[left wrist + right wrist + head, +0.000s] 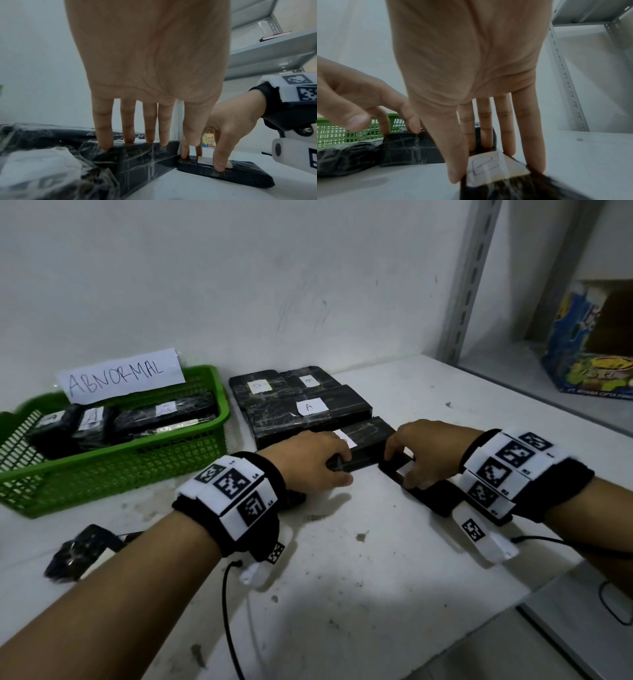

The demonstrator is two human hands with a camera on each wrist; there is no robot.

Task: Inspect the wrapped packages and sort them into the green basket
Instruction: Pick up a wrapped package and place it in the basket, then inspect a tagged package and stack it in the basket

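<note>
A green basket (113,474) with an "ABNORMAL" sign (120,376) stands at the left and holds several black wrapped packages (164,416). Right of it lie more labelled black packages (301,405). My left hand (342,467) rests with nearly straight fingers (102,135) on top of the nearest thick package (370,429), thumb off it. My right hand (399,470) pinches a flat black package (435,494) lying on the table, thumb on one long edge and fingers on the other. Its white label (488,167) shows between them.
A crumpled black package (75,553) lies at the near left of the white table (342,594). Another wrinkled package (42,169) sits under my left wrist. A metal shelf upright (469,285) and a colourful carton (589,344) stand to the right.
</note>
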